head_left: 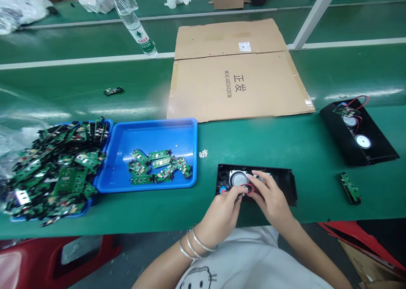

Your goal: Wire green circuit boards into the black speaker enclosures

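Note:
In front of me lies a black plastic speaker housing [287, 187] with a round speaker [238, 179] set in it. Both hands work over its near edge. My left hand [226, 206], with bangles on the wrist, pinches at a red wire [250, 188] beside the speaker; what sits between the fingertips is mostly hidden. My right hand [271, 198] reaches over the middle of the housing, its fingers curled close to the same wire. Whether it grips anything is hidden. A blue and red round part [223, 189] shows at the housing's left end.
Left stands a blue tray [149, 130] holding several circuit boards, beside a heaped pile of boards [63, 170]. Small white pieces [203, 153] lie right of the tray. Flattened cardboard [203, 86] covers the back. At right are another black housing [336, 132] and a loose board [350, 188].

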Tool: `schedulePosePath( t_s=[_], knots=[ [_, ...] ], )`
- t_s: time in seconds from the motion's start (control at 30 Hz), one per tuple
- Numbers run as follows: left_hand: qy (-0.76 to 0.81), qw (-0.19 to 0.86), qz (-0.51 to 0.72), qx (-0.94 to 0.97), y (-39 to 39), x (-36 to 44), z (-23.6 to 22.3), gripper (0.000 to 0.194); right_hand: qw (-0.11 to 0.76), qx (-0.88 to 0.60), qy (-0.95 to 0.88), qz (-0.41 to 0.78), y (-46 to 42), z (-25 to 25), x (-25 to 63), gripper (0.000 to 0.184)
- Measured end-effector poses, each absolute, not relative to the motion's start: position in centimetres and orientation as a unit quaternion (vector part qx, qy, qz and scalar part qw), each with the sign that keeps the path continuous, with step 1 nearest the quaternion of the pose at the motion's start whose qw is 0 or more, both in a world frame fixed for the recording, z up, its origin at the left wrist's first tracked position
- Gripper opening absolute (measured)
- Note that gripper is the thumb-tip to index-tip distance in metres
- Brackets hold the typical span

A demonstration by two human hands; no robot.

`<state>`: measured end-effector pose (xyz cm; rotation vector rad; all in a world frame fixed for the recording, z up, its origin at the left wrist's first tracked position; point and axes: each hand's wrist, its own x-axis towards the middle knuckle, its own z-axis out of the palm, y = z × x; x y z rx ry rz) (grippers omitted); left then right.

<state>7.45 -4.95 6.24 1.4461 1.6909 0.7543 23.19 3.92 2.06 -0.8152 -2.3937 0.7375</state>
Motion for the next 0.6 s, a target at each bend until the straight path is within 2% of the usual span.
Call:
schedulePosePath(
  t_s=[0.1, 0.27, 0.43, 0.6],
  knots=[
    [0.651, 0.383, 0.317, 0.573, -5.08, 7.3, 5.99, 0.029, 0.234, -0.271, -0.885, 0.298, 4.26, 2.55, 22.87, 0.028],
    [0.64, 0.374, 0.345, 0.576, -5.35, 7.48, 5.51, 0.031, 0.237, -0.265, -0.881, 0.311, 4.16, 2.66, 22.78, 0.024],
    [0.635, 0.42, 0.358, 0.541, -5.41, 7.77, 5.22, 0.03, 0.233, -0.277, -0.882, 0.3, 3.93, 2.36, 22.73, 0.021],
    [0.688, 0.413, 0.319, 0.505, -5.5, 7.84, 5.75, 0.027, 0.216, -0.296, -0.881, 0.3, 4.65, 2.3, 22.85, 0.022]
  ],
)
